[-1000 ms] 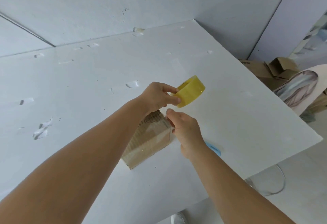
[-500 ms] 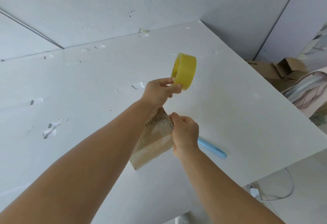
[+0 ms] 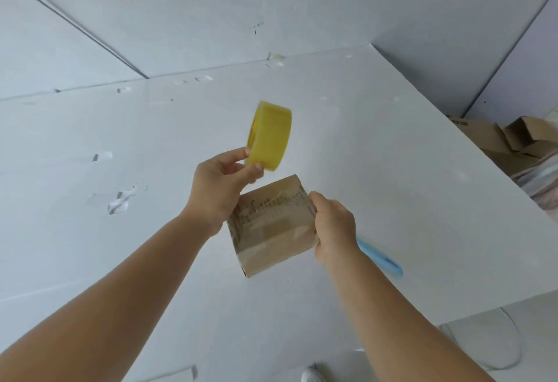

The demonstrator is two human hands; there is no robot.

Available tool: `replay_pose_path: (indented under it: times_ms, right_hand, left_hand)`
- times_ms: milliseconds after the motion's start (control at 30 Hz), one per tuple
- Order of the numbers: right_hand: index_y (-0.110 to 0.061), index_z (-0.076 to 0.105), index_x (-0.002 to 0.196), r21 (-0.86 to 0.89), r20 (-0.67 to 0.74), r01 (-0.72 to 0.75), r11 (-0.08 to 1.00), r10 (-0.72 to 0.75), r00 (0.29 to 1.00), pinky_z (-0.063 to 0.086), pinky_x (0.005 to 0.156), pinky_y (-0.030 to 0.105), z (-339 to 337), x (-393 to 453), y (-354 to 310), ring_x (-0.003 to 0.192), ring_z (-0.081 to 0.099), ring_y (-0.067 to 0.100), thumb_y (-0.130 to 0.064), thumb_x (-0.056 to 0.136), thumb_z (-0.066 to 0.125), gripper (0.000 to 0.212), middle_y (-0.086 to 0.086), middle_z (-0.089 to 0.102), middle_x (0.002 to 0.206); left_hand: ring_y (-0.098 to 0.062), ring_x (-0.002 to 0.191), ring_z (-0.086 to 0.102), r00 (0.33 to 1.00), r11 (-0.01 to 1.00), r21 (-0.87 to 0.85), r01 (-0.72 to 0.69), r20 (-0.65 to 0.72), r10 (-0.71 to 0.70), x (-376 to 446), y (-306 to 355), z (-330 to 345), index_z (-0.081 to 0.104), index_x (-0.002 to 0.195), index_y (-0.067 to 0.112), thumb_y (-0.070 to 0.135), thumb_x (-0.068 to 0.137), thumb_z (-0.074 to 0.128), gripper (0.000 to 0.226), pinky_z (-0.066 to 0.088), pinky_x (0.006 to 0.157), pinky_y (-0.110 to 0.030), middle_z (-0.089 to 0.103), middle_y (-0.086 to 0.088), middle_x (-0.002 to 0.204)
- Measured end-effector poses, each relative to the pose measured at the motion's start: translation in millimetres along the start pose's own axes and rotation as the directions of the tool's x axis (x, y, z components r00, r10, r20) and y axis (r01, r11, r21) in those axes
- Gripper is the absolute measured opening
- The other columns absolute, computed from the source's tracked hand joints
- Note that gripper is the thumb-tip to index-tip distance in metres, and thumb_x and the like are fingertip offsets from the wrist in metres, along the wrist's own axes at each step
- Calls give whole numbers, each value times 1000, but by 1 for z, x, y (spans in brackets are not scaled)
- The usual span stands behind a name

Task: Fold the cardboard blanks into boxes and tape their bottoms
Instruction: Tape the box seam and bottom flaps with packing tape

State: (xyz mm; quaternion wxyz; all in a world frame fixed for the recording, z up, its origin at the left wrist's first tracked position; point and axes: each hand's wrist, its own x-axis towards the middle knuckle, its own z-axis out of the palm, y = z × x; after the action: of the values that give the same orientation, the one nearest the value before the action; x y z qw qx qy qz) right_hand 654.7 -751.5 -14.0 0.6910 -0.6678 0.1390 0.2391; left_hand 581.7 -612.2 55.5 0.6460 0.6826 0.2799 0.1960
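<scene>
A small brown cardboard box sits on the white table, its upturned face covered with clear tape. My right hand grips the box's right edge, thumb on top. My left hand pinches a yellow roll of tape by its lower rim and holds it upright above the table, just beyond the box's far left corner. I cannot see a strand of tape between roll and box.
A light blue tool handle lies on the table behind my right wrist. Scraps of clear tape stick to the table at the left. Brown cardboard blanks are piled on the floor beyond the table's right edge.
My left hand has lifted the yellow roll up and away from the box and turned it upright. My right hand shifted to the box's right edge, exposing the taped face.
</scene>
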Motion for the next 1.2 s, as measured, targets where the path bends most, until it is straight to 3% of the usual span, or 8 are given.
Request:
replay_pose_path:
  times_ms: [167, 300, 400, 500, 633, 800, 1100, 1200]
  right_hand:
    - [-17, 64, 81, 31, 133, -168, 985, 163, 978, 46, 53, 24, -2, 1, 1, 67, 60, 17, -32, 87, 62, 17, 4, 64, 79]
    - [-15, 61, 75, 82, 196, -204, 975, 185, 963, 34, 35, 11, -5, -3, 0, 38, 53, 3, -23, 93, 59, 20, -7, 60, 51]
    - [-12, 63, 86, 23, 70, -87, 996, 85, 994, 44, 52, 21, -3, 0, 4, 69, 63, 17, -20, 92, 58, 11, 4, 66, 78]
    - [-15, 63, 82, -8, -60, 181, 983, -182, 982, 45, 65, 28, -5, -10, -3, 72, 54, 14, -23, 91, 54, 16, -1, 60, 78]
    - [-26, 61, 105, -218, 222, 397, 891, -351, 910, 48, 79, 24, -1, -33, -8, 88, 58, 5, -33, 89, 58, 17, -14, 62, 95]
    - [-35, 50, 115, -451, 372, 413, 791, -254, 893, 52, 84, 33, 11, -13, -24, 101, 57, 10, -48, 56, 84, 69, -8, 53, 113]
    - [-22, 67, 81, -371, 357, 374, 850, -241, 902, 56, 81, 41, 26, 5, -32, 86, 67, 22, -25, 76, 76, 10, -1, 70, 88]
    - [-22, 70, 78, -431, 441, 437, 789, -238, 865, 54, 78, 38, 27, 5, -39, 81, 65, 21, -32, 87, 65, 15, -3, 69, 81]
  left_hand:
    - [-13, 64, 60, 998, 997, -72, 38, -41, -41, -12, -19, 7, 74, 98, 16, 9, 85, 70, 15, 51, 61, -24, 68, 1, 69]
    - [-13, 64, 61, 997, 996, -84, 44, -63, -49, -7, -20, 8, 72, 105, 13, 11, 85, 71, 20, 53, 64, -27, 68, 2, 70]
    - [-11, 62, 60, 996, 995, -92, 33, -77, -40, -9, -18, 8, 72, 105, 11, 10, 85, 70, 21, 54, 62, -25, 66, 2, 69]
    - [-5, 55, 58, 995, 989, -147, 28, -95, -43, -13, -12, 9, 71, 101, 12, 7, 86, 68, 17, 50, 52, -19, 63, 1, 66]
    - [-8, 56, 57, 991, 977, -205, 54, -112, -79, -19, -9, 9, 71, 102, 12, 9, 87, 67, 16, 49, 50, -20, 60, -3, 70]
    - [-15, 63, 61, 968, 953, -297, 63, -213, -130, -39, -9, 17, 73, 81, 27, 9, 87, 65, 21, 54, 63, -27, 66, 5, 61]
    - [-7, 57, 58, 958, 924, -379, 44, -245, -147, -59, -8, 19, 73, 77, 27, 7, 89, 63, 25, 52, 58, -20, 64, 7, 60]
    - [-7, 63, 58, 959, 928, -367, 55, -238, -151, -51, -8, 11, 73, 89, 24, 10, 89, 64, 16, 54, 67, -23, 62, 6, 62]
